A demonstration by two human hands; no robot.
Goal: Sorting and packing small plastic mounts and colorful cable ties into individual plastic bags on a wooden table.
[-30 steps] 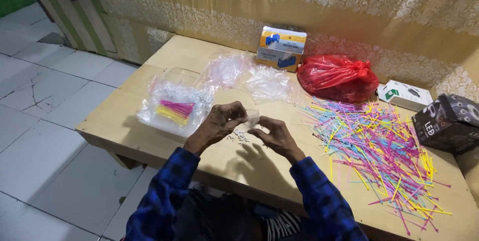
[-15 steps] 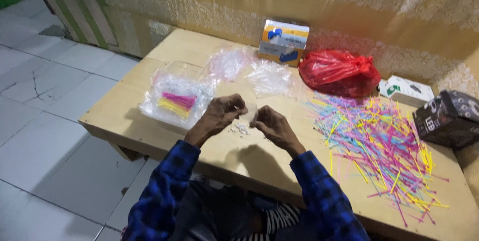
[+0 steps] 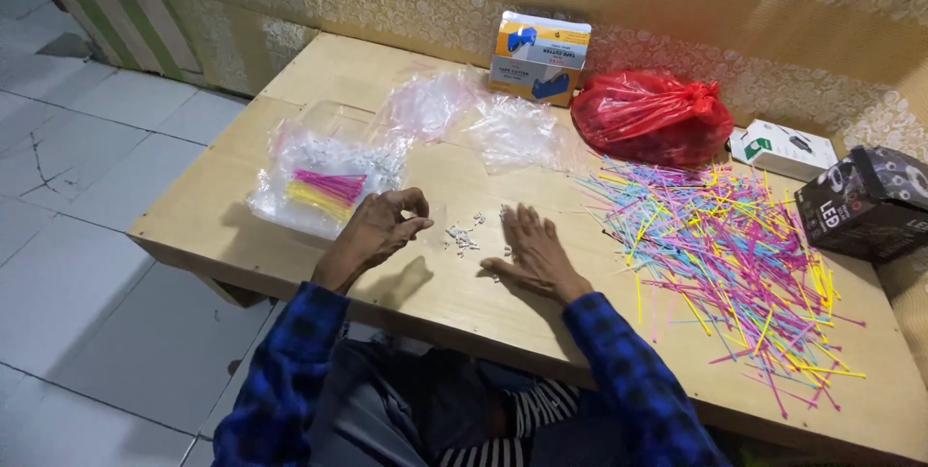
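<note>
Even, fairly bright indoor light from above; the table is well lit, with a soft sheen at its upper left; both hands cast soft shadows toward the near edge, the left hand a clearer one; the red bag shows small glints; focus is sharp at centre; frame edges bow slightly from the wide lens.

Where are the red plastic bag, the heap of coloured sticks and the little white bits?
red plastic bag (image 3: 646,116), head view, bulging middle.
coloured sticks (image 3: 727,245), head view, heap's centre.
small white bits (image 3: 462,235), head view, cluster's middle.
</note>
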